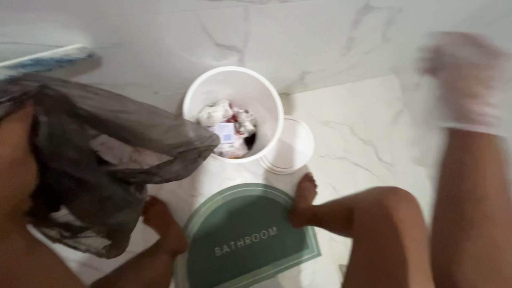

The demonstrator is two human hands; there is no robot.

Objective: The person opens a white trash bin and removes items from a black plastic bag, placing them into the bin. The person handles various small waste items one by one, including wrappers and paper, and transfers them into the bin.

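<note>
My left hand [18, 144] at the left edge grips a dark grey see-through plastic bag [106, 154], which hangs open and crumpled with some pale scraps inside. The bag's edge overlaps the rim of a white round bin [234, 80] standing against the marble wall. Inside the bin lies crumpled paper and packaging [226, 128]. My right hand [469, 80], in a thin white glove, is raised at the upper right, well away from the bin. Motion blur hides its fingers, and nothing shows in it.
A white round lid [290, 146] lies on the floor against the bin's right side. A green half-round bath mat [245, 234] lies below the bin, with my bare feet [304, 200] at its edges. My right knee fills the lower right.
</note>
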